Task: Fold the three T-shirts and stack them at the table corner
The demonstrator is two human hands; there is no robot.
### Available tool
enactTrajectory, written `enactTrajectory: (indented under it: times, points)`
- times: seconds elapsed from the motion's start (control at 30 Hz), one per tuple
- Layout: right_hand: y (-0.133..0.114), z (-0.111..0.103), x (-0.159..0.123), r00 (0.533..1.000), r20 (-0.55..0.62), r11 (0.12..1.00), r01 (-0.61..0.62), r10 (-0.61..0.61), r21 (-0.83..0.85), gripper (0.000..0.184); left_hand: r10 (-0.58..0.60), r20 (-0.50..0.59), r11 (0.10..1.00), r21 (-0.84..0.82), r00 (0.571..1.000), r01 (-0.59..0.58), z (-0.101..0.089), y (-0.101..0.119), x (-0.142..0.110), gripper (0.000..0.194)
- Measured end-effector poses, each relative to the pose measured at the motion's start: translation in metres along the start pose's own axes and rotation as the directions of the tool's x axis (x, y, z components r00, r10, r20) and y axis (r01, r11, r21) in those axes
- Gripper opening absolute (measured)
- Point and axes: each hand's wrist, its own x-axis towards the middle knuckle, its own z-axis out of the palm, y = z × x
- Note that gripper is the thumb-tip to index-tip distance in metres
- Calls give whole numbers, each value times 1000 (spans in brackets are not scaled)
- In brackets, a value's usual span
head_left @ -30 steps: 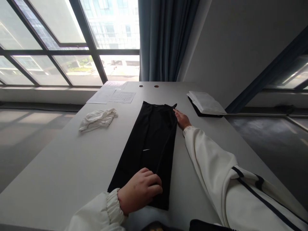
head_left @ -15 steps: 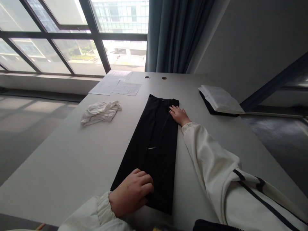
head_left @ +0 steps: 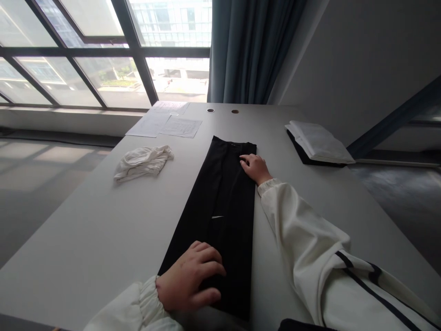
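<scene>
A black folded garment with a small white swoosh mark lies lengthwise on the white table, its far end narrower in view. Over its near left part is my left hand, fingers loosely bent and thumb spread apart from them, holding nothing. Whether its fingertips touch the cloth I cannot tell. At the far right edge my right hand rests on the garment, palm down, with lightly bent fingers and the thumb a little apart. No cloth shows gripped in it.
A crumpled white cloth lies to the left. Papers are spread at the back left. On the right sits a folded white item atop something black. Two cable holes pierce the table near the curtain.
My left hand has shifted slightly right and its thumb has come out from the fingers. My right hand has slid slightly nearer, with its fingers more bent.
</scene>
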Motion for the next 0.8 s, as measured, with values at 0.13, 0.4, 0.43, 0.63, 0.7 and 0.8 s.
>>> enactTrajectory:
  times: [0.13, 0.4, 0.43, 0.63, 0.7, 0.8]
  points:
    - [-12, 5, 1, 992, 17, 992, -125, 124, 35, 37, -176, -221, 967, 142, 959, 211, 5, -2, 5, 26]
    - [-23, 7, 4, 974, -4, 973, -225, 225, 54, 43, -204, -227, 944, 213, 952, 253, 14, -3, 8, 33]
    - [-23, 7, 5, 971, -18, 969, -235, 237, 79, 45, -208, -225, 945, 207, 952, 255, 14, -3, 8, 33]
    - [-3, 4, 4, 917, -242, 919, -234, 318, 318, 44, -235, -235, 942, 184, 943, 281, 15, -5, 7, 32]
    - [9, 2, 3, 902, -268, 905, -235, 339, 355, 43, -239, -236, 940, 186, 942, 285, 16, -6, 6, 32]
    - [26, 3, 3, 906, -220, 895, -272, 362, 353, 41, -240, -227, 940, 190, 944, 285, 16, -9, 6, 30]
